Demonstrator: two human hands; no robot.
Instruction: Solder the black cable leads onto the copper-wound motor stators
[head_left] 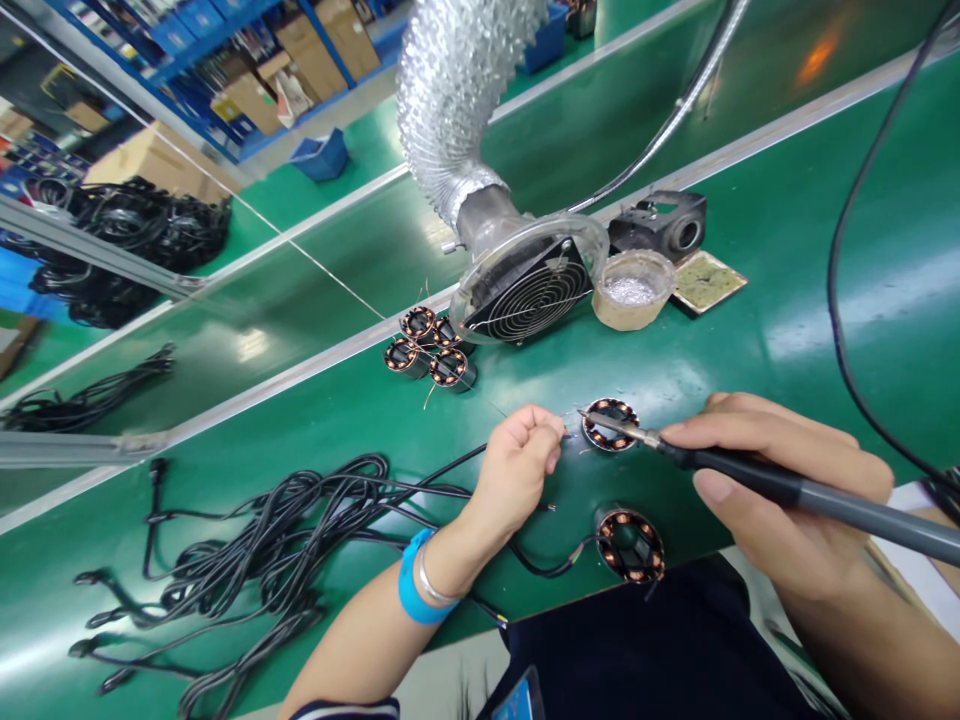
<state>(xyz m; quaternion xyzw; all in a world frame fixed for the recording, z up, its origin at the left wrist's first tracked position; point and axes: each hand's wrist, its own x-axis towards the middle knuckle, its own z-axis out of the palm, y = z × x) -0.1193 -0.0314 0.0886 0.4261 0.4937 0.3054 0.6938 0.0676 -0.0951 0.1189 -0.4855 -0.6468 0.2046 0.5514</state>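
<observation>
My right hand (780, 480) grips a soldering iron (750, 478). Its tip reaches across a ring-shaped motor stator with copper windings (611, 425), close to my left fingertips. My left hand (521, 460) is closed in a pinch on fine wire ends, including a blue one, apparently from the black cable (465, 460) that runs in behind the hand. A thin strand, which looks like solder wire (345, 290), slants down from the upper left toward this hand. Nearer my body lies a second stator (630, 545), with a cable's thin wires meeting its left side.
Bundled black cables (285, 540) spread over the green bench at left. Several stators (450, 368) stand beside a fume extractor hood (525, 290) with a foil duct (457, 90). A round tub (634, 290), a sponge tray (709, 282) and an iron holder (660, 225) sit behind. A black cord (836, 290) hangs at right.
</observation>
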